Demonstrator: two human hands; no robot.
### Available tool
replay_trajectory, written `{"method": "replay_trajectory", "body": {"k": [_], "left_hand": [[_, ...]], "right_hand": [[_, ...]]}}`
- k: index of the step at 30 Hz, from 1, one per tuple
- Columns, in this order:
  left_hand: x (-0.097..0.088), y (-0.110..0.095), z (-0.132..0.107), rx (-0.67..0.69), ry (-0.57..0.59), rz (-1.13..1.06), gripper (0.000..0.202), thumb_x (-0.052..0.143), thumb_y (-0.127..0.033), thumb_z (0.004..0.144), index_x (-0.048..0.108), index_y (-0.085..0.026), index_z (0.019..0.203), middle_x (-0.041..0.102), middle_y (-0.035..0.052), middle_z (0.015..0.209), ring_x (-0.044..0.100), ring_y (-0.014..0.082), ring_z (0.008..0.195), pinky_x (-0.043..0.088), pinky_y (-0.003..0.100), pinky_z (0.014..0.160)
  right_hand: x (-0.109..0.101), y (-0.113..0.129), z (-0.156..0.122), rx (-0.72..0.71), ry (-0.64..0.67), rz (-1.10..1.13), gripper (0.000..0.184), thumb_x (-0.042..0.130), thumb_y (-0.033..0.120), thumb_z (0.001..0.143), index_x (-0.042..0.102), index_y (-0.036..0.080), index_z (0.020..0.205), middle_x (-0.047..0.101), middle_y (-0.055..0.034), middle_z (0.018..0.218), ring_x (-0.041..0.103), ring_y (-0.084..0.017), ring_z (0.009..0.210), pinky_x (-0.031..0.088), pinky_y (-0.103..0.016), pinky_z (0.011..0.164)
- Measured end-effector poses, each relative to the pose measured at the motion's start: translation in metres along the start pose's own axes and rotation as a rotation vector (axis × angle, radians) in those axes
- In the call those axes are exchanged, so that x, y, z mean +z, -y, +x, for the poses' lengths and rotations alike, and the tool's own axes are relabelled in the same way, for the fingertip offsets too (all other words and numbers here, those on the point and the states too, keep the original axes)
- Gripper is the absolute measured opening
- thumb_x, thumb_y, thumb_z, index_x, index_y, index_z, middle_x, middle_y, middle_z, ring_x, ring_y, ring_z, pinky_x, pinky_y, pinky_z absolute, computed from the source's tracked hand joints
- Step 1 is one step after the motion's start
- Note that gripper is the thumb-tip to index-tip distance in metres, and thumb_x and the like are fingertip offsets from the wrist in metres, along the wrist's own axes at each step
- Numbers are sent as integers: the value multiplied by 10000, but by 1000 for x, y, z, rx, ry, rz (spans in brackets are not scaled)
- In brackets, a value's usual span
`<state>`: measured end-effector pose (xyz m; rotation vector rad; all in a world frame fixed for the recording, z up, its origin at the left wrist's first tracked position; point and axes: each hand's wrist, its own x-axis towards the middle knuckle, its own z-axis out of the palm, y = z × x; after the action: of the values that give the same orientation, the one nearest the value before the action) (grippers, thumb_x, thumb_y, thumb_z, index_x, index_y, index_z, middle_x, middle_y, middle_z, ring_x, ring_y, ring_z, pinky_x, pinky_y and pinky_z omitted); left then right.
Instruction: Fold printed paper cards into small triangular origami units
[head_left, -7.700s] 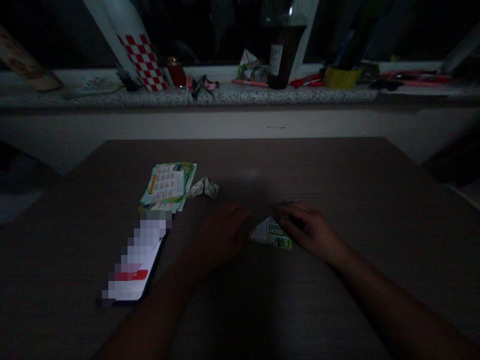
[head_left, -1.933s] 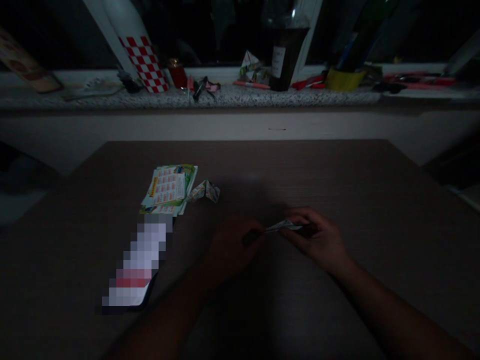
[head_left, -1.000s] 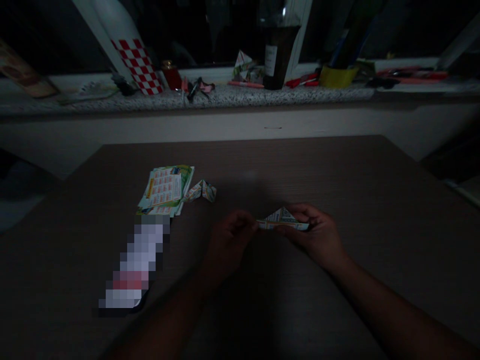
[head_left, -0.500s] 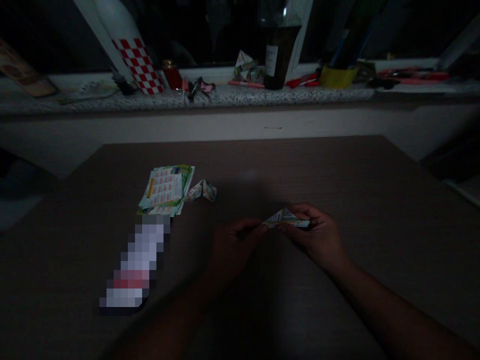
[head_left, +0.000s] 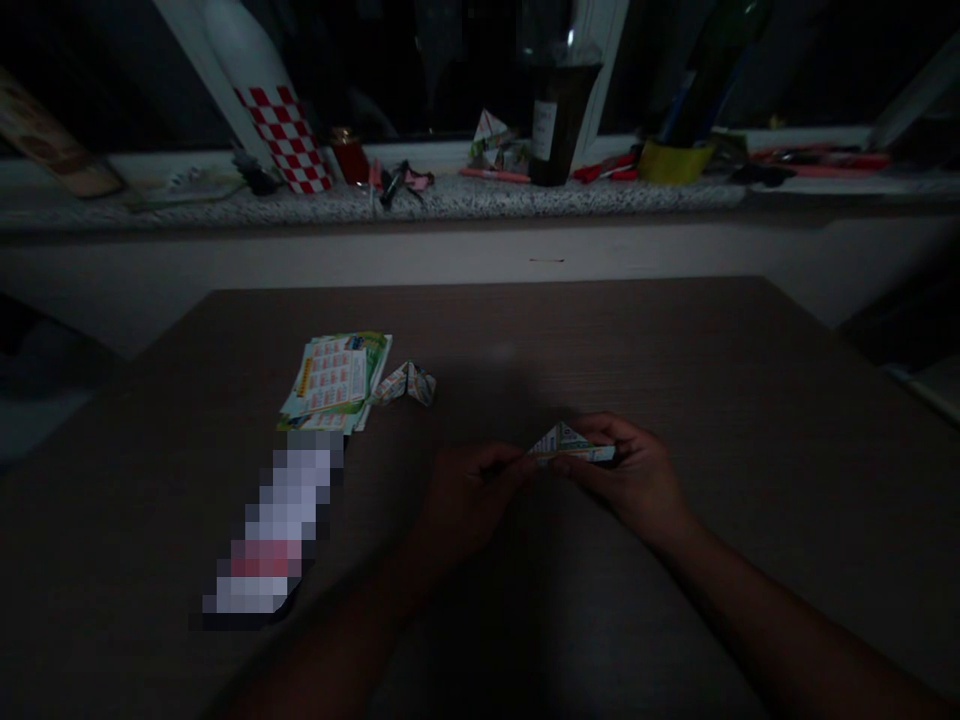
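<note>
Between my hands is a small folded paper (head_left: 564,440), printed with text, with a triangular peak above a flat strip along its lower edge. My left hand (head_left: 472,490) pinches its left end. At the other end my right hand (head_left: 634,475) grips it, thumb in front and fingers behind. Left of them on the table lies a stack of printed paper sheets (head_left: 330,375). A folded paper piece (head_left: 409,382) with peaks rests against the stack's right side. The fingertips behind the held paper are partly hidden.
A pixelated rectangular object (head_left: 277,530) lies on the table (head_left: 712,350) at left. Along the granite sill (head_left: 480,200) stand a red-and-white checkered bottle (head_left: 289,140), a dark cup with a label (head_left: 562,120), a yellow tape roll (head_left: 675,162) and several small items.
The folded paper has turned slightly, its peak shifting a little left and down. Both hands keep hold of it. The whole view has moved slightly.
</note>
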<state>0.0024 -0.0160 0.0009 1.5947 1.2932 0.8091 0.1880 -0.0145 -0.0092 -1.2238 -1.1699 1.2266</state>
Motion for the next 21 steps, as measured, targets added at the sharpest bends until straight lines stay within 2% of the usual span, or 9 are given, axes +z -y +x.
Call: {"method": "replay_trajectory", "body": {"k": [7, 11, 16, 21], "left_hand": [[-4, 0, 2, -3, 82, 79, 328, 544, -440, 874, 727, -190, 765, 704, -14, 663, 592, 110, 592, 384, 196, 538], [-5, -1, 2, 44, 115, 176, 400, 508, -448, 892, 697, -171, 675, 648, -19, 575, 544, 91, 514, 353, 196, 505], [-5, -1, 1, 147, 132, 243, 395, 448, -380, 927, 587, -156, 633, 563, -34, 509, 517, 84, 478, 341, 194, 499], [-6, 2, 2, 89, 148, 198, 441, 440, -446, 918, 558, -156, 608, 520, -40, 488, 471, 82, 457, 310, 192, 467]], "right_hand": [[0, 1, 0, 22, 24, 36, 301, 825, 226, 572, 650, 182, 812, 737, -10, 701, 648, -129, 570, 504, -224, 546], [0, -1, 0, 57, 54, 68, 317, 837, 223, 568, 653, 179, 822, 731, -1, 703, 639, -113, 575, 489, -204, 549], [1, -3, 1, 108, 76, 121, 331, 846, 219, 558, 656, 177, 825, 733, -2, 708, 639, -112, 575, 488, -208, 556], [2, -3, 0, 100, 71, 156, 332, 852, 219, 545, 657, 182, 812, 741, -7, 725, 649, -121, 587, 499, -219, 569]]}}
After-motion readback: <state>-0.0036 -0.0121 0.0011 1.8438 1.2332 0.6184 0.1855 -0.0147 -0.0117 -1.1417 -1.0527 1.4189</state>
